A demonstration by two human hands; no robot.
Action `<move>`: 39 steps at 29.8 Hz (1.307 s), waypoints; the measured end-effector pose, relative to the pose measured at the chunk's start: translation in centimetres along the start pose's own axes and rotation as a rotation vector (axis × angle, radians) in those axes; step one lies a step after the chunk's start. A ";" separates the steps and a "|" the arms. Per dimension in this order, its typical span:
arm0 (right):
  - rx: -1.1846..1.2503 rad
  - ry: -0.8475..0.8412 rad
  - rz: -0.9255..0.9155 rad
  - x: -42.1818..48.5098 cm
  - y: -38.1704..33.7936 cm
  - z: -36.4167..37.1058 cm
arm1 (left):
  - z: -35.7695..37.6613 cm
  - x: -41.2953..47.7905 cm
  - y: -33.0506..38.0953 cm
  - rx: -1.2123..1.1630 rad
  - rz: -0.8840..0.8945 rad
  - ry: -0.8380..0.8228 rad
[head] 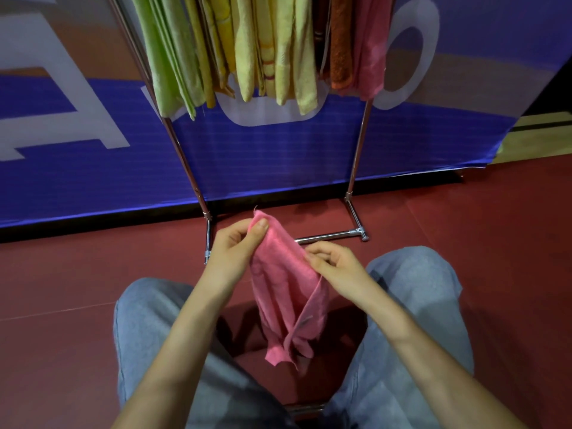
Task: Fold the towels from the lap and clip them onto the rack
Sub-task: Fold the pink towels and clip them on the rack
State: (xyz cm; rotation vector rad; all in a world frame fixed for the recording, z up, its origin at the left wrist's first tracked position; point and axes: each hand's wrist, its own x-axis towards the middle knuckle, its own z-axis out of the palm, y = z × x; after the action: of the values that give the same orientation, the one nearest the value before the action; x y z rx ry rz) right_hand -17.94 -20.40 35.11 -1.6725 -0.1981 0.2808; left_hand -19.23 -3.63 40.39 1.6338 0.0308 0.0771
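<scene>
Flooring point(464, 243) is dark red; a blue banner point(278, 156) stands behind the rack point(356, 156). Before the rack's base I see my left hand point(232, 252) pinching the pink towel point(284, 292) by its top corner, my right hand point(337, 267) pinching its edge. Hung towels point(247, 57) crowd the rack.

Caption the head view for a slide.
Left hand and right hand pinch a pink cloth towel before a chrome metal rack.

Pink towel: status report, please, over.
Left hand pinches pink towel top corner, right hand pinches its edge. Towel hangs loose between knees. Rack ahead, path clear.
</scene>
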 end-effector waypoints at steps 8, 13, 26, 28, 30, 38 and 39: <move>0.015 0.015 0.161 -0.7 3.6 -0.4 | -2.4 0.7 1.3 0.006 0.049 0.117; 0.015 -0.030 0.234 -1.0 4.9 -0.8 | -3.7 1.1 1.9 -0.029 0.083 0.190; 0.020 0.288 0.248 -0.9 6.4 -3.1 | -6.0 1.1 0.1 0.090 0.172 0.324; 0.232 0.345 0.324 -0.8 5.4 -2.8 | -5.1 0.4 -1.0 0.126 0.204 0.320; 0.480 0.332 0.399 -0.7 4.1 -2.3 | -3.7 -0.8 -2.3 0.226 0.242 0.240; 0.921 0.347 0.583 0.4 1.1 1.8 | 2.8 -4.6 -6.8 0.316 0.235 0.075; 0.957 0.373 0.594 0.4 1.0 1.9 | 3.1 -4.7 -7.2 0.321 0.230 0.086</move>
State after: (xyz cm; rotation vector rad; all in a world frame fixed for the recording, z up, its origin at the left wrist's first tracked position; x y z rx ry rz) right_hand -18.15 -18.59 33.87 -0.7600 0.6421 0.4123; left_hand -23.55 -6.56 32.90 1.9490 -0.0832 0.3335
